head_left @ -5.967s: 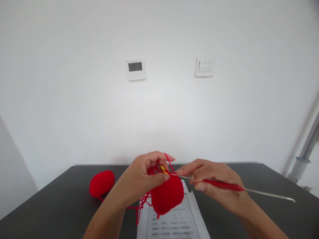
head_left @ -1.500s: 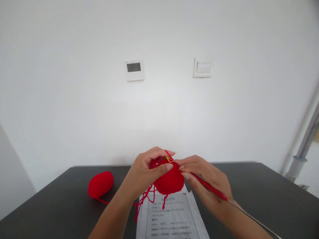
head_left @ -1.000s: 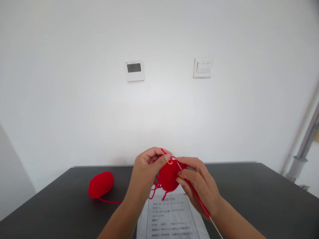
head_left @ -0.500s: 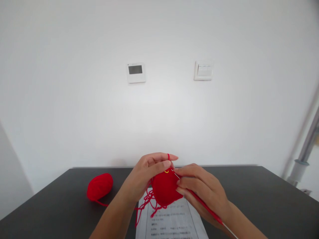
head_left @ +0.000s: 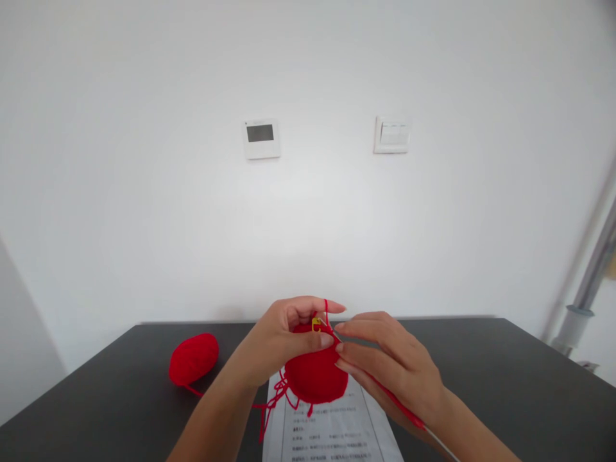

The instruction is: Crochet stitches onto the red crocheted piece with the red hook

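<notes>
My left hand (head_left: 283, 337) pinches a rounded red crochet piece (head_left: 317, 375) near its top edge, thumb in front. Over its raised index finger runs a strand of red yarn (head_left: 326, 311). A yellow stitch marker (head_left: 316, 324) is clipped at the top of the piece. My right hand (head_left: 392, 356) is closed on a crochet hook (head_left: 404, 410) with a red grip, its thin metal tip at the top right edge of the work. Loose yarn tails (head_left: 276, 394) dangle at the left of the piece.
A red ball of yarn (head_left: 193, 359) lies on the dark table (head_left: 120, 391) at the left, its strand leading toward my left hand. Beneath the work is a printed sheet (head_left: 327, 436). A panel with a screen (head_left: 261, 139) and a switch (head_left: 392, 135) are on the white wall.
The crochet piece has shifted slightly left and tilted, with my left thumb now lower across its front. More of the yellow stitch marker shows. My right hand has moved slightly left with the hook.
</notes>
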`<state>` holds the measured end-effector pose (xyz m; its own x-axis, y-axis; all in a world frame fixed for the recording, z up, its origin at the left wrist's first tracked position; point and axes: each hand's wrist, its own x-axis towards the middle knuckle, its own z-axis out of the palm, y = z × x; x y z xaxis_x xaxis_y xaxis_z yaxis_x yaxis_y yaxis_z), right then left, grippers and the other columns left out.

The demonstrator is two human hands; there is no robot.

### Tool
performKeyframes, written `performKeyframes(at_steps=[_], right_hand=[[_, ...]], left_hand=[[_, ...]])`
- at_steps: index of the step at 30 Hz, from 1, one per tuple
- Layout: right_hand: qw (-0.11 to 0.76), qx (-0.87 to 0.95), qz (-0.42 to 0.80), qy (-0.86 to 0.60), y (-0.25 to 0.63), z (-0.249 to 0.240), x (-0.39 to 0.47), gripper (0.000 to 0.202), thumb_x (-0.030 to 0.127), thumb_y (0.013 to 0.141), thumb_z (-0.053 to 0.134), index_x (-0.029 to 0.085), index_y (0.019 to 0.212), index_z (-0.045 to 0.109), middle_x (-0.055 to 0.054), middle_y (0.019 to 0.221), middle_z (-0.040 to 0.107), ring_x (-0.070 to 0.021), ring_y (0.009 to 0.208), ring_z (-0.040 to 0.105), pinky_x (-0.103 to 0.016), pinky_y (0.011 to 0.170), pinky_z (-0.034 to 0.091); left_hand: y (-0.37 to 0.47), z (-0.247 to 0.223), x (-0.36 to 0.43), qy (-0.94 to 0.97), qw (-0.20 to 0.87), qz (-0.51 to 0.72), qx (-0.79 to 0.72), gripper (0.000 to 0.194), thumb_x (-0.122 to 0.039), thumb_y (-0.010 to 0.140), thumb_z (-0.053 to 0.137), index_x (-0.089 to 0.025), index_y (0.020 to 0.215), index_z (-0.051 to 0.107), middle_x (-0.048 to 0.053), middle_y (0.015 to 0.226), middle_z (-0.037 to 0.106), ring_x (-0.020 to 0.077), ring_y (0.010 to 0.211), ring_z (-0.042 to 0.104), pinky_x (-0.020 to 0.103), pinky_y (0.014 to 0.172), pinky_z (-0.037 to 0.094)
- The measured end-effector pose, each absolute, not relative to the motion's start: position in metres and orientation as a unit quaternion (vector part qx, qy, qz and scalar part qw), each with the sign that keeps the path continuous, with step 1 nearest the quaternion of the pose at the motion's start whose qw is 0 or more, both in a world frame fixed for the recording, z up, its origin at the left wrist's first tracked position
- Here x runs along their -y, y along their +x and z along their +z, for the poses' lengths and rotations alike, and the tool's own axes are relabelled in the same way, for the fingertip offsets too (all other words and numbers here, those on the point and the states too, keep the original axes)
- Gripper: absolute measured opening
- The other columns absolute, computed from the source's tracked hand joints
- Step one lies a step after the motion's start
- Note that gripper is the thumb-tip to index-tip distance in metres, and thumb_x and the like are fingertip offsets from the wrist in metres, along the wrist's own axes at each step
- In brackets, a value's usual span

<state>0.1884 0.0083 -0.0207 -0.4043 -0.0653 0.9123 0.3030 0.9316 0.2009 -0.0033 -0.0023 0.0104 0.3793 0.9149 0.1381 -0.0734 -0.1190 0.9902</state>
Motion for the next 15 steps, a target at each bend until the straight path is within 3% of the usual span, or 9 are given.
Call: performKeyframes(at_steps=[5, 12, 15], right_hand=[[0.549, 0.826, -0.124, -0.043, 0.19, -0.013, 0.0, 0.009, 0.009, 0.092, 0.055, 0.011, 0.094, 0.063, -0.015, 0.093, 0.073, -0.0201, 0.087, 0.068, -0.033, 0.074, 0.06], [0.578, 0.803, 0.103, -0.103, 0.192, -0.011, 0.01, 0.01, 0.012, 0.089, 0.059, 0.018, 0.092, 0.067, -0.008, 0.091, 0.076, -0.0164, 0.084, 0.072, -0.024, 0.071, 0.061], [0.568, 0.808, 0.128, -0.094, 0.194, -0.008, 0.009, 0.01, 0.013, 0.09, 0.059, 0.018, 0.092, 0.067, -0.008, 0.089, 0.076, -0.0158, 0.084, 0.073, -0.022, 0.07, 0.061]], left_hand=[[-0.013, 0.014, 0.002, 0.587, 0.58, 0.452, -0.339, 0.03, -0.022, 0.067, 0.079, -0.022, 0.097, 0.075, -0.002, 0.074, 0.066, 0.0083, 0.063, 0.058, 0.02, 0.062, 0.043], [-0.016, 0.017, 0.001, 0.58, 0.615, 0.427, -0.322, 0.026, -0.021, 0.061, 0.082, -0.018, 0.087, 0.078, -0.001, 0.068, 0.065, 0.0065, 0.055, 0.054, 0.017, 0.052, 0.038], [-0.019, 0.015, -0.001, 0.584, 0.628, 0.414, -0.303, 0.026, -0.02, 0.061, 0.082, -0.017, 0.087, 0.078, 0.0, 0.066, 0.064, 0.006, 0.052, 0.052, 0.017, 0.049, 0.035]])
